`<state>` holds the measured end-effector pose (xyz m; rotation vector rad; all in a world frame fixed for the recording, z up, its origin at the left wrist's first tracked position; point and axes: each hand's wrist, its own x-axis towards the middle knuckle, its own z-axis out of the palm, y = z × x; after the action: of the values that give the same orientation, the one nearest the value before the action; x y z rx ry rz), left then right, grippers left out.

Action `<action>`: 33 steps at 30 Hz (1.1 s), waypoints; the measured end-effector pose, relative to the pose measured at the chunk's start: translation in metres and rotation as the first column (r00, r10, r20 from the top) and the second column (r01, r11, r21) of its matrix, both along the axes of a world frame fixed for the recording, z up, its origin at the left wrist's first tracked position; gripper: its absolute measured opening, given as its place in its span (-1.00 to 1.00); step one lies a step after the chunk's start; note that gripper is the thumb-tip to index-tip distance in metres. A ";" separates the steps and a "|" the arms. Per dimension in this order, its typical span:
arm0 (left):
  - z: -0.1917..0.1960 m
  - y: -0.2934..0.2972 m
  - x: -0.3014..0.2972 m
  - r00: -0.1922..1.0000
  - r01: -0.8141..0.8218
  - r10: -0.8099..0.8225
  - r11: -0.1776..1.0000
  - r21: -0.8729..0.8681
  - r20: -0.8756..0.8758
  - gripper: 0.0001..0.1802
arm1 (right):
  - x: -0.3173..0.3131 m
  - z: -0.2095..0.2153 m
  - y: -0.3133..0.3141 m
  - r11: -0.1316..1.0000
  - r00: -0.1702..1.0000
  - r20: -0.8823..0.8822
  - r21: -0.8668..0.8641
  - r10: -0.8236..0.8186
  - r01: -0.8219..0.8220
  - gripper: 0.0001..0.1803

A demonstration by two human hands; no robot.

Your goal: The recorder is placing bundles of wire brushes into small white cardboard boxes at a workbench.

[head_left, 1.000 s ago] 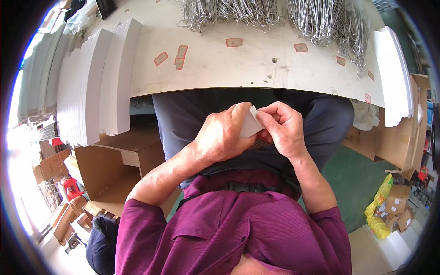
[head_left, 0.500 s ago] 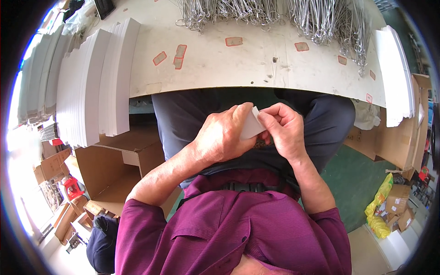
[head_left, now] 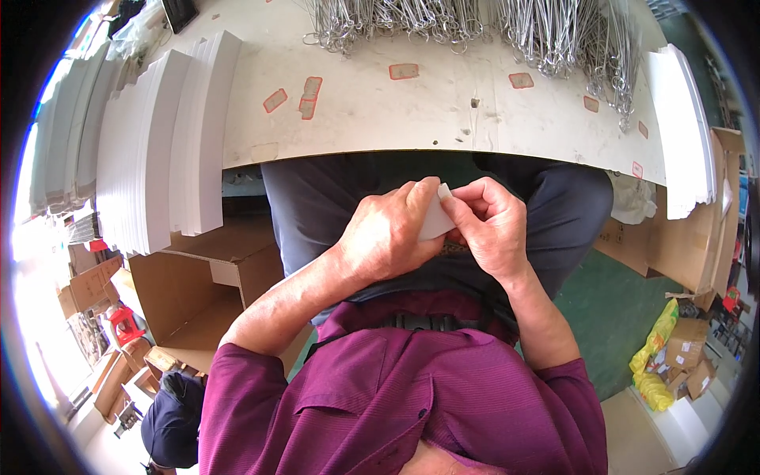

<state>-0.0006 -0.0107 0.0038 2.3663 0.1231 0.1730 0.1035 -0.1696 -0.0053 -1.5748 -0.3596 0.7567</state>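
Note:
In my left hand point(head_left: 389, 229) is a flat white card-like piece point(head_left: 435, 221), its lower part hidden behind the palm and fingers. Whether it is one sheet or a small stack I cannot tell. My right hand point(head_left: 492, 227) is closed at the piece's upper right edge, the thumb pressed on a small raised white corner. The right fingertips behind the piece are mostly out of sight. Both hands are over my lap, just in front of the table edge.
On the table point(head_left: 356, 127), bunches of metal wire hooks point(head_left: 404, 24) lie at the far side. Stacks of white boards stand left point(head_left: 202, 134) and right point(head_left: 685, 131). Small red-edged labels point(head_left: 404, 72) are stuck on the tabletop. Below left is an open cardboard box point(head_left: 190, 297).
My right thumb has shifted slightly over the white piece's upper corner, covering more of its edge. The left hand has barely moved.

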 end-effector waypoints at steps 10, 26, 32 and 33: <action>-0.001 -0.001 -0.001 1.000 -0.007 0.007 1.000 -0.001 -0.020 -0.26 | 0.007 -0.003 -0.005 0.999 0.969 -0.247 0.039 0.004 0.005 -0.83; -0.003 0.001 -0.002 0.999 -0.034 0.034 0.999 -0.008 0.022 -0.29 | -0.009 -0.008 0.004 0.999 0.958 0.284 0.040 -0.043 0.033 -0.84; 0.002 0.006 0.001 0.998 -0.058 0.058 0.997 -0.044 -0.004 -0.29 | -0.017 -0.009 0.006 0.997 0.889 0.458 0.078 -0.018 -0.019 -0.66; 0.001 0.007 0.001 0.999 -0.044 0.045 0.997 -0.058 0.022 -0.30 | -0.021 -0.009 0.007 0.998 0.924 0.384 0.060 0.000 -0.025 -0.62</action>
<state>0.0005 -0.0040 0.0046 2.3042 0.1671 0.2157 0.0822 -0.1628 -0.0145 -1.6584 -0.6745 0.4359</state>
